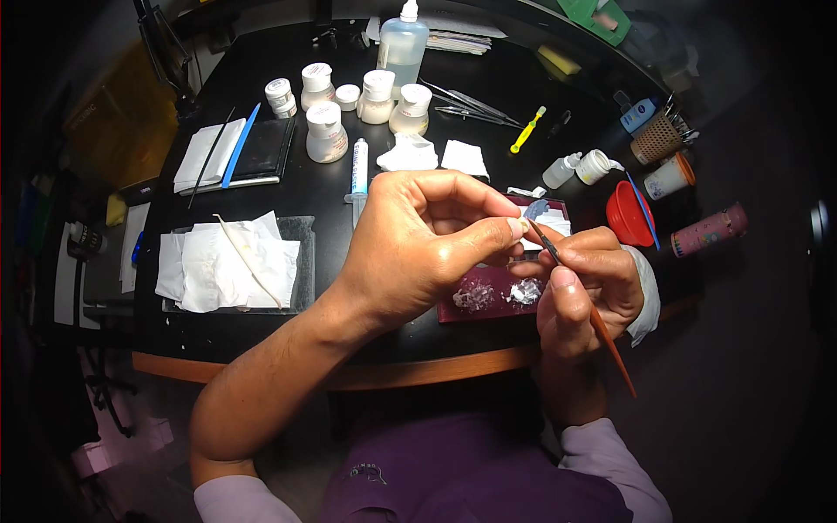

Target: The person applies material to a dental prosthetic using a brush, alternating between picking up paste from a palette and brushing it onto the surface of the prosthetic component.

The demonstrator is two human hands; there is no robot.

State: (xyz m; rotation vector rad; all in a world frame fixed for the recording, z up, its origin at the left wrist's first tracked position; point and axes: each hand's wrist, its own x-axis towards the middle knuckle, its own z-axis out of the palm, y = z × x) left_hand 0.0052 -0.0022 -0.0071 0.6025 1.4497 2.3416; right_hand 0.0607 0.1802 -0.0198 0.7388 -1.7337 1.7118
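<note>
My left hand is raised over the desk, thumb and forefinger pinching a small whitish piece. Fingers cover most of it, so its exact shape is hard to make out. In my right hand is a fine brush with a reddish-brown wooden handle, held like a pen. Its dark tip touches or nearly touches the small piece. A white tissue shows at the outer side of the right hand. Below the hands lies a dark red mixing slab bearing a white paste mound and a spread-out whitish patch.
White-capped jars and a clear bottle stand at the back. A syringe, tweezers and a yellow toothbrush-like tool lie nearby. Right: a red bowl and brush holder. Left: tissues on a dark tray.
</note>
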